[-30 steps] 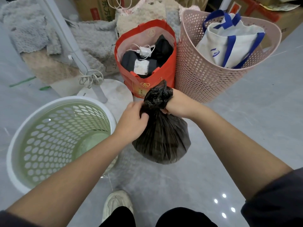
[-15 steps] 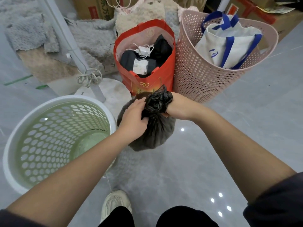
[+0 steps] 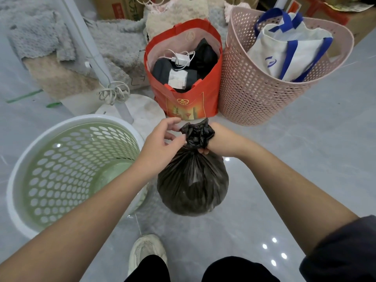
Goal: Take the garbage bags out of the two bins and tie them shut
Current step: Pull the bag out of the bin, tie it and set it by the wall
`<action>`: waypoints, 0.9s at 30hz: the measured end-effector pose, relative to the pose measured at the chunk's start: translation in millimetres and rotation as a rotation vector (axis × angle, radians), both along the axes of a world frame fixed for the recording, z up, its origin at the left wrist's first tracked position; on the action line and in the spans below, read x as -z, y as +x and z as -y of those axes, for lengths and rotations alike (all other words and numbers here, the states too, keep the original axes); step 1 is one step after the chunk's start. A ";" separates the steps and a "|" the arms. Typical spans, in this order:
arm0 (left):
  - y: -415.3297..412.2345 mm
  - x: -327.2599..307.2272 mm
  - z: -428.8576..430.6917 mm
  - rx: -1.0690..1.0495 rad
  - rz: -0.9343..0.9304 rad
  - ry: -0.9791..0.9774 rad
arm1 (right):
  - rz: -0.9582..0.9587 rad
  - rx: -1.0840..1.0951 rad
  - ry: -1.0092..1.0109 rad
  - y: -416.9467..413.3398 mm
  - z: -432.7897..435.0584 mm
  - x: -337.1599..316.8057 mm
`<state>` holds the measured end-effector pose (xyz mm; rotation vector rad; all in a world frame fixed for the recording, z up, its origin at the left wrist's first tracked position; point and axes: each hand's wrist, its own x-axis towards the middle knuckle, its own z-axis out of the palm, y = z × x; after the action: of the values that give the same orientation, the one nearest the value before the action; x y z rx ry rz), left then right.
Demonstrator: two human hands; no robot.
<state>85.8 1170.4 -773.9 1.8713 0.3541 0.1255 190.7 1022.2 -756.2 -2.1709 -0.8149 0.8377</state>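
Note:
A full black garbage bag (image 3: 193, 184) hangs in the air in front of me, its neck bunched and twisted into a crumpled top. My right hand (image 3: 219, 140) grips that neck from the right, with the plastic wrapped around it. My left hand (image 3: 162, 143) is at the neck's left side, fingers spread and touching the bunched top. A green perforated bin (image 3: 20, 176) with a white rim stands on the floor to the left, with no bag inside.
A red tote bag (image 3: 205, 96) with dark items and a charger stands beyond the bag. A pink perforated basket (image 3: 250, 94) holding a white-and-blue tote sits right of it. A white stand pole with a round base (image 3: 146, 112), grey rugs and cardboard boxes lie behind. My shoe (image 3: 146, 251) is below.
The bag swung up and back down. My left hand went from clenching the neck to fingers spread beside it. My right hand kept its grip.

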 end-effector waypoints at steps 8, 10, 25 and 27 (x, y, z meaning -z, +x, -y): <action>11.0 9.3 5.6 0.041 -0.105 0.106 | -0.147 0.011 0.034 -7.4 4.9 13.7; 13.1 8.9 4.7 -0.005 -0.144 -0.004 | -0.175 0.043 0.084 -7.6 6.3 17.8; -6.9 -6.9 -14.4 0.181 0.259 0.645 | -0.372 0.220 0.086 -14.1 7.7 38.0; -6.2 -4.9 -17.8 0.427 0.251 0.957 | -0.334 0.182 0.011 -12.3 6.3 35.6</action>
<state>79.6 1188.2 -769.0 2.7832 -0.3602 0.2654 178.4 1015.8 -791.8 -1.9852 -0.4475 1.0591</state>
